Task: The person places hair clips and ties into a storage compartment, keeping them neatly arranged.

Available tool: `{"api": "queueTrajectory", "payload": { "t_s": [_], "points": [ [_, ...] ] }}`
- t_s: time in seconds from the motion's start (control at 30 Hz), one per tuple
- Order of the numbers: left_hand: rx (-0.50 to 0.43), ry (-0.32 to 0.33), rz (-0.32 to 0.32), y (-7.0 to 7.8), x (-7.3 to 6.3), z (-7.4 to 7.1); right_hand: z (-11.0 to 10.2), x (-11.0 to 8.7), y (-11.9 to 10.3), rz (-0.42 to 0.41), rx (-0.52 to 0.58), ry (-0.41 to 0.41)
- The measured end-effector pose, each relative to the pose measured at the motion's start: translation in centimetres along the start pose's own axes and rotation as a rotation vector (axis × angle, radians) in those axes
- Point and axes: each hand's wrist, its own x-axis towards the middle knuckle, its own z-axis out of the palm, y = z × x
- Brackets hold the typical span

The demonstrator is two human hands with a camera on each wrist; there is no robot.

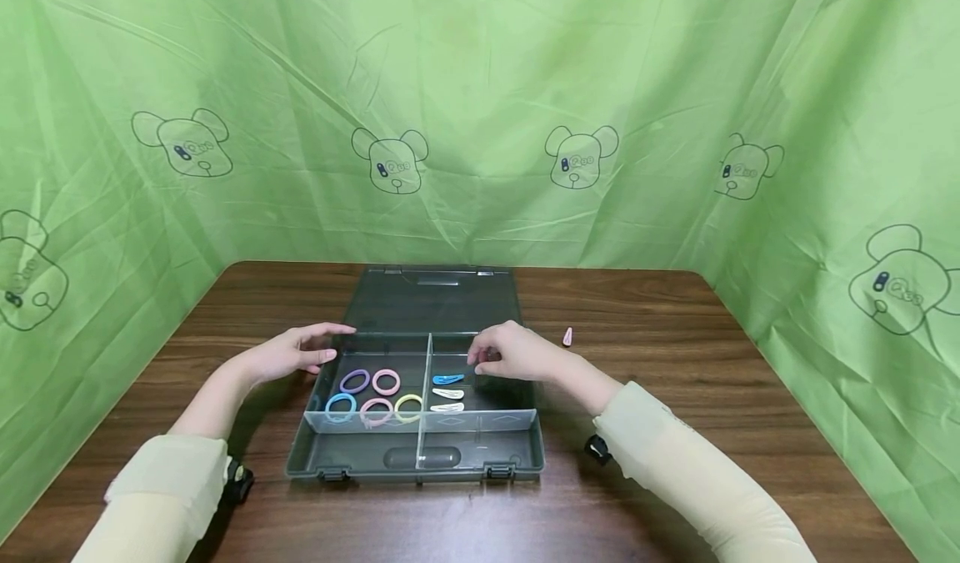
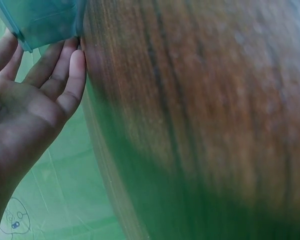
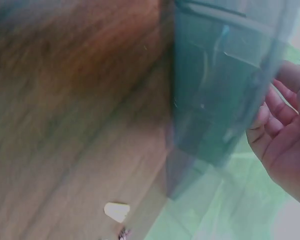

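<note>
A dark translucent organizer box (image 1: 352,454) lies with its lid (image 1: 442,300) folded back. Its larger left compartment holds several hair ties: purple (image 1: 345,376), pinks, a blue (image 1: 330,408) and a yellow (image 1: 402,401). In the right one lie a blue snap clip (image 1: 447,379) and two white snap clips (image 1: 447,394). My left hand (image 1: 288,353) rests at the box's back left corner, fingers spread and relaxed; the left wrist view shows its fingertips against the wall. Over the right compartment, my right hand (image 1: 517,353) has loosely bent fingers, with nothing visible between them.
A pink snap clip (image 1: 567,337) lies on the brown wooden table (image 1: 637,313), right of the box. Clear dividers (image 1: 430,379) split the box, with front compartments below a low crosswise one. Green cloth (image 1: 480,62) surrounds the table's back and sides.
</note>
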Motion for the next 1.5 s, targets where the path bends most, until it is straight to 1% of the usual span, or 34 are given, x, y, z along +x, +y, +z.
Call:
{"api": "queueTrajectory", "payload": {
  "t_s": [0.1, 0.3, 0.43, 0.53, 0.8, 0.97, 1.07, 1.13, 1.2, 1.33, 1.5],
  "points": [
    [-0.023, -0.004, 0.002, 0.0, 0.0, 0.0, -1.0, -0.8, 0.1, -0.001, 0.024, 0.024],
    [-0.041, -0.007, 0.0, 0.0, 0.0, 0.0, -2.8, -2.7, 0.6, -0.005, 0.026, 0.079],
    [-0.045, -0.013, 0.012, -0.1, -0.1, -0.1, -3.6, -4.2, 1.0, 0.013, 0.021, 0.101],
    [-0.032, -0.013, 0.017, -0.1, -0.1, -0.1, -4.0, -5.4, 1.4, 0.041, 0.023, 0.122],
    [-0.023, 0.003, -0.018, -0.4, 0.0, -0.1, -4.8, -8.5, 2.9, 0.126, 0.003, 0.193],
    [-0.006, 0.014, -0.028, -0.2, -0.1, -0.1, -5.3, -10.1, 3.7, 0.183, 0.037, 0.21],
    [-0.001, 0.018, -0.024, 0.0, -0.2, -0.1, -5.6, -10.9, 4.2, 0.2, 0.076, 0.22],
    [0.001, 0.019, -0.022, 0.0, -0.2, 0.0, -5.7, -11.4, 4.5, 0.214, 0.081, 0.23],
    [0.004, 0.018, -0.021, 0.0, -0.2, -0.1, -5.8, -11.9, 4.8, 0.23, 0.068, 0.238],
    [0.004, 0.021, -0.026, 0.0, -0.2, -0.1, -5.8, -12.6, 5.5, 0.262, 0.002, 0.245],
    [0.003, 0.023, -0.033, 0.1, -0.2, 0.0, -5.6, -13.2, 6.5, 0.282, -0.022, 0.243]
  ]
}}
